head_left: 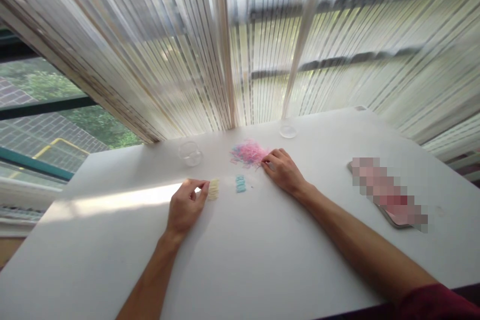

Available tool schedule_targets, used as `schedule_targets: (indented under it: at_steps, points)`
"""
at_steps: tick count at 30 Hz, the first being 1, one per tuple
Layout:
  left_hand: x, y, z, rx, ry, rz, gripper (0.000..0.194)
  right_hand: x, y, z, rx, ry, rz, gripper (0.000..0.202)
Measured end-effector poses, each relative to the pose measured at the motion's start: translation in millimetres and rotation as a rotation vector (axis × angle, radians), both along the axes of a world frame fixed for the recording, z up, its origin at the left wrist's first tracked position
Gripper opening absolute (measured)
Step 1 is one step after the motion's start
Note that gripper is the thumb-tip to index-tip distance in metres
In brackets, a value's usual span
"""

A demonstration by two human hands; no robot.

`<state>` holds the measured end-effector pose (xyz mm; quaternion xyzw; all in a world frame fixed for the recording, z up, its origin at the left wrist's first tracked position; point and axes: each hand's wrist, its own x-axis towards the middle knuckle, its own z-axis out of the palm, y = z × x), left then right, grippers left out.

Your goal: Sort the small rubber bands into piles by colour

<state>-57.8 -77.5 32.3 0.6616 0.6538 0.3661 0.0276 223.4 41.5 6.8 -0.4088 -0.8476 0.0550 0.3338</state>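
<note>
A loose pile of small, thin, loop-like bands, mostly pink with some blue, lies on the white table. My right hand rests at the pile's right edge, its fingers pinched together; whatever is between the tips is too small to make out. Nearer to me, a short column of yellow bands is laid out side by side. At its left edge, thumb and forefinger of my left hand meet in a pinch, their contents hidden. Between the hands lies a similar column of light blue bands.
A clear round container stands at the back left, and a clear round lid lies behind my right hand. To the right is a phone-shaped object, partly pixelated. String curtains hang along the table's far edge.
</note>
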Motion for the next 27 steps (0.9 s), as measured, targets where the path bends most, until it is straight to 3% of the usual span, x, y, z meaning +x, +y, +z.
schedule_targets:
  at_steps: [5, 12, 17, 20, 27]
  points:
    - [0, 0, 0.0, 0.014, 0.010, -0.010, 0.018, -1, 1, 0.6, 0.046, -0.009, 0.021, 0.009]
    - [-1, 0, 0.7, 0.045, -0.013, -0.027, 0.017, 0, -5, 9.9, 0.142, 0.169, 0.065, 0.009]
    - [17, -7, -0.5, 0.024, -0.078, -0.230, 0.022, -15, -31, 18.7, 0.111, 0.141, 0.295, 0.009]
    - [33, -12, -1.9, 0.041, -0.008, -0.381, 0.027, -28, -47, 20.2, 0.049, 0.072, 0.445, 0.010]
    - [38, -13, -1.3, 0.130, 0.114, -0.422, 0.014, -36, -59, 20.1, -0.044, 0.055, 0.502, 0.008]
